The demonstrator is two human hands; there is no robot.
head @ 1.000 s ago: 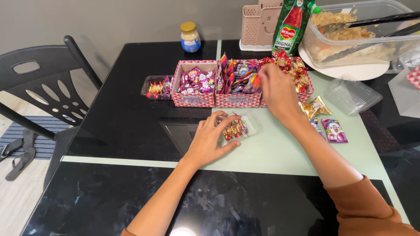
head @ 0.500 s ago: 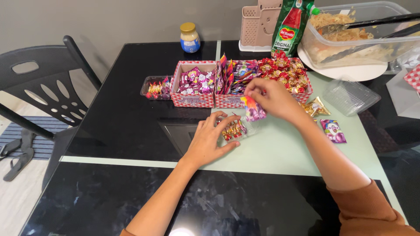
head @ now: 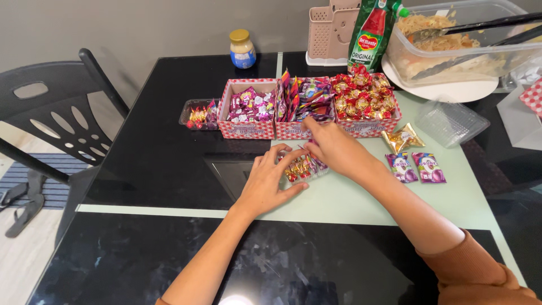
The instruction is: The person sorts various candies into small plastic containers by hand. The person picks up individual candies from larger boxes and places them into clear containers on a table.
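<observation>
A small clear plastic tray (head: 305, 168) filled with red and gold wrapped candies lies on the pale green centre strip of the black glass table (head: 169, 164), just in front of a row of three red checked cardboard boxes (head: 307, 131). The tray is steadied by the left hand (head: 270, 182), whose spread fingers rest on its near edge. The right hand (head: 333, 148) is laid over the tray's far side, its fingers curled down onto the contents; whether a sweet is pinched beneath them cannot be told.

The boxes are packed with purple wrapped candies (head: 248, 106), mixed purple and red sachets (head: 307, 97) and red and gold foil sweets (head: 362, 97). A second clear tray (head: 199, 114) with a few candies sits touching the left box. To the right of the hands lie a gold foil packet (head: 402, 138) and two purple sachets (head: 416, 167).

The step in hand appears to be the filling of the tray with assorted sweets. The next move is judged to call for the right hand being lifted clear without the loose pieces being disturbed, while the tray is kept pressed flat.
</observation>
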